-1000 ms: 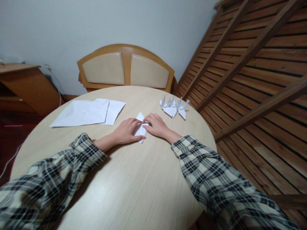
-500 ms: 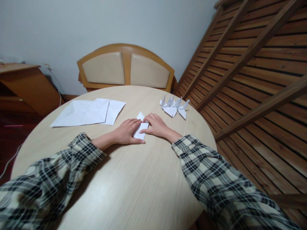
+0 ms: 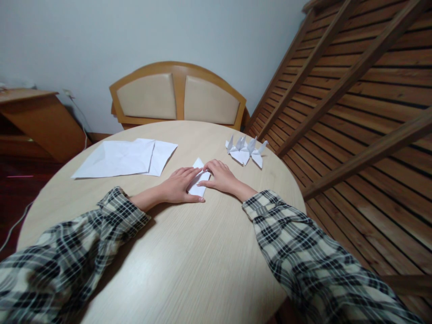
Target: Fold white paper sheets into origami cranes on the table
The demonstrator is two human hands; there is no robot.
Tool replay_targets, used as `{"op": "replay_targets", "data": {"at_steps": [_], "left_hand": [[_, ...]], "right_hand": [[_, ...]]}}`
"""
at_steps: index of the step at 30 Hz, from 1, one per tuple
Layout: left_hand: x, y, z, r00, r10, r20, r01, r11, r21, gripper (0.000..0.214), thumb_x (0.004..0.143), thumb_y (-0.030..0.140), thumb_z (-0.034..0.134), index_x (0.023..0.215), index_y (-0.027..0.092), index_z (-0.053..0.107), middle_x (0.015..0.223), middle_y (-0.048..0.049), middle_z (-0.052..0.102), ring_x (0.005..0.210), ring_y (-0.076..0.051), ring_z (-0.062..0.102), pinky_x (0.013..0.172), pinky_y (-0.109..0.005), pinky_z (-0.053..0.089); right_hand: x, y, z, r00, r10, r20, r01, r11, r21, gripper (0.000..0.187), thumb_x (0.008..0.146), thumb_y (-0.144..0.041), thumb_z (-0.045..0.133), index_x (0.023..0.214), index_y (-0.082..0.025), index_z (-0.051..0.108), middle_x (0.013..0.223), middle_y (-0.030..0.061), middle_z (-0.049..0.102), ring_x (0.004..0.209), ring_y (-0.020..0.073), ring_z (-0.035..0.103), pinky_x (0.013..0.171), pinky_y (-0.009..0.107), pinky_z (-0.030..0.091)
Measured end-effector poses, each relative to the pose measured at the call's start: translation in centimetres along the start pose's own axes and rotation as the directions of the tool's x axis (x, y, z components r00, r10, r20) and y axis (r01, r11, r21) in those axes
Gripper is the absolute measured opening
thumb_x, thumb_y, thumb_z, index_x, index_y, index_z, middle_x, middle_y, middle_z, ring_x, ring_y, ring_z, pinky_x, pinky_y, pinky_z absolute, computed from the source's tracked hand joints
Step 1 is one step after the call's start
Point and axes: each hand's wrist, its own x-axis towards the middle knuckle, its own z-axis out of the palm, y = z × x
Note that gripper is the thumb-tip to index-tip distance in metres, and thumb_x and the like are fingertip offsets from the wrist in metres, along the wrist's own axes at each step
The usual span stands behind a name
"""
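A small piece of folded white paper (image 3: 199,187) lies on the table, its pointed end facing away from me. My left hand (image 3: 178,185) rests over its left side with fingers stretched out flat and the thumb along the near end. From the right, my right hand (image 3: 221,176) curls its fingers and thumb on the paper's right edge, by a fold. The fingertips of both hands nearly meet above it. Part of the paper is hidden under the hands.
Several white paper cranes (image 3: 248,150) stand in a row at the table's back right. Two flat creased white sheets (image 3: 116,157) overlap at the back left of the round table (image 3: 189,265). Beyond the far edge is a padded headboard (image 3: 148,96); wooden slats (image 3: 357,135) lean at right.
My right fingers have shifted slightly at the paper's fold, and the left fingertips reach a little further across it. The cranes and flat sheets stay in place.
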Motion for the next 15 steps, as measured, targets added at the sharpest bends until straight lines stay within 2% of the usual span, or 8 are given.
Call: {"op": "replay_targets", "data": {"at_steps": [5, 11, 15], "left_hand": [[-0.02, -0.05, -0.02, 1.0, -0.017, 0.018, 0.016, 1.0, 0.017, 0.097, 0.074, 0.083, 0.052, 0.145, 0.017, 0.043, 0.151, -0.0207, 0.043, 0.141, -0.041, 0.035, 0.113, -0.057, 0.027], [0.0, -0.01, -0.04, 1.0, -0.018, 0.02, 0.017, 1.0, 0.024, 0.097, 0.074, 0.083, 0.052, 0.144, 0.016, 0.043, 0.152, -0.0206, 0.043, 0.141, -0.04, 0.035, 0.113, -0.057, 0.027], [0.09, 0.09, -0.05, 1.0, -0.019, 0.011, 0.019, 1.0, 0.015, 0.102, 0.073, 0.083, 0.053, 0.145, 0.012, 0.04, 0.151, -0.0228, 0.043, 0.14, -0.04, 0.036, 0.114, -0.055, 0.027]], "right_hand": [[-0.09, 0.06, -0.04, 0.999, 0.043, -0.023, -0.043, 0.999, 0.009, 0.043, 0.079, -0.054, 0.07, 0.103, -0.022, 0.056, 0.111, 0.0069, 0.059, 0.104, 0.024, 0.052, 0.091, 0.037, 0.038], [-0.03, -0.04, -0.14, 0.994, 0.107, -0.028, -0.107, 0.994, -0.016, 0.036, 0.084, -0.052, 0.066, 0.102, -0.021, 0.057, 0.112, 0.008, 0.059, 0.108, 0.0258, 0.051, 0.092, 0.038, 0.037], [0.01, 0.07, -0.07, 0.992, 0.125, -0.027, -0.126, 0.991, -0.042, 0.034, 0.087, -0.049, 0.063, 0.105, -0.021, 0.058, 0.115, 0.0091, 0.059, 0.111, 0.0266, 0.051, 0.094, 0.04, 0.037]]}}
